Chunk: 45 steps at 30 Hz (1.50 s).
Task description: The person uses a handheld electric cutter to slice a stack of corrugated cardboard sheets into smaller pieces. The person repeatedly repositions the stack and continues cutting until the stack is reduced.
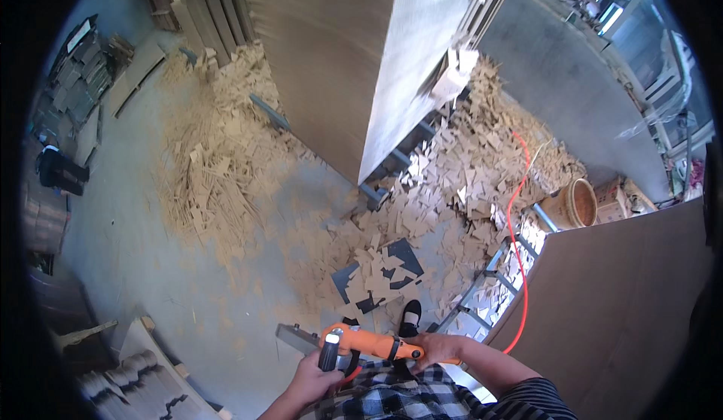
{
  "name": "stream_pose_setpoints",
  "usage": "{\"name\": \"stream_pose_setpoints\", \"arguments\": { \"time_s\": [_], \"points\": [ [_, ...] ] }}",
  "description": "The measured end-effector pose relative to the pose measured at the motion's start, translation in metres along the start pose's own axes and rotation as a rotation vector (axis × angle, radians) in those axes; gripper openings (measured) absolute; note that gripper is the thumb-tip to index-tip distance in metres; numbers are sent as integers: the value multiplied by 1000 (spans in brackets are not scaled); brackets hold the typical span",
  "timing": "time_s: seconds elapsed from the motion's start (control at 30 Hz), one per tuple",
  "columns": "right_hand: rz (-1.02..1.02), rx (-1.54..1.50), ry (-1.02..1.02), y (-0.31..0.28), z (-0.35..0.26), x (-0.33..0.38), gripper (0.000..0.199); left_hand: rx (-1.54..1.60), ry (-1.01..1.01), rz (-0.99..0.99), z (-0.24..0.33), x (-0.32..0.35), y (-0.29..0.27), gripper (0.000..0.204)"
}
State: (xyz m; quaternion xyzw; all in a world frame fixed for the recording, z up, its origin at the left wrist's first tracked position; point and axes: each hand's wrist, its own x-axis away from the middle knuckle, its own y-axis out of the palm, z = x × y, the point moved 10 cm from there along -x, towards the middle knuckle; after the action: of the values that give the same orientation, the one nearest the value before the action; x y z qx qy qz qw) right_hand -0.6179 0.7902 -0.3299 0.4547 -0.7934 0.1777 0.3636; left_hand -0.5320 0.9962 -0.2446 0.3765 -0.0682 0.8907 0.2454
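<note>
An orange handheld power tool (369, 342) lies across the front of my body, with a grey metal head (298, 338) pointing left. My left hand (312, 377) is closed round its black side handle (329, 352). The fingers of my right hand (438, 349) wrap the rear end of the orange body. A red hose (515, 224) runs down from the scrap heap toward my right side; where it joins the tool is hidden. Ahead stands a tall stack of brown cardboard sheets (324, 51), apart from the tool.
Cardboard scraps (215, 175) cover much of the floor. At right stands another large cardboard stack (617, 292) beside a metal rack (489, 273) and a round bin (578, 203). Cut cardboard pieces (143, 375) lie at lower left. Another person (62, 170) is at far left.
</note>
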Motion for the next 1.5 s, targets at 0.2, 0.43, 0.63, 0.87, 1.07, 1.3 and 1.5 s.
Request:
{"name": "stream_pose_setpoints", "arguments": {
  "time_s": [0.2, 0.43, 0.63, 0.87, 1.07, 1.3, 1.5],
  "points": [
    [709, 276, -194, -8, -93, 77, 53, -114, 6, -116, 124, 68, -12, 29],
    [577, 95, -57, -54, -184, 141, 43, -128, 345, -176, 251, 126, -11, 21],
    [758, -48, -244, -105, -208, 190, 45, -218, 505, -311, 314, 83, 32, 23],
    [889, -208, -211, -196, -168, 292, 38, -345, 429, -417, 418, 20, 134, 28],
    [1071, -237, -122, -252, -141, 378, 29, -484, 357, -408, 513, 23, 202, 46],
    [1186, -234, -100, -259, -139, 448, 21, -620, 470, -658, 618, 79, 281, 29],
    [1241, -431, 54, -254, -168, 513, 21, -755, 634, -730, 688, 124, 323, 14]
  ]
}}
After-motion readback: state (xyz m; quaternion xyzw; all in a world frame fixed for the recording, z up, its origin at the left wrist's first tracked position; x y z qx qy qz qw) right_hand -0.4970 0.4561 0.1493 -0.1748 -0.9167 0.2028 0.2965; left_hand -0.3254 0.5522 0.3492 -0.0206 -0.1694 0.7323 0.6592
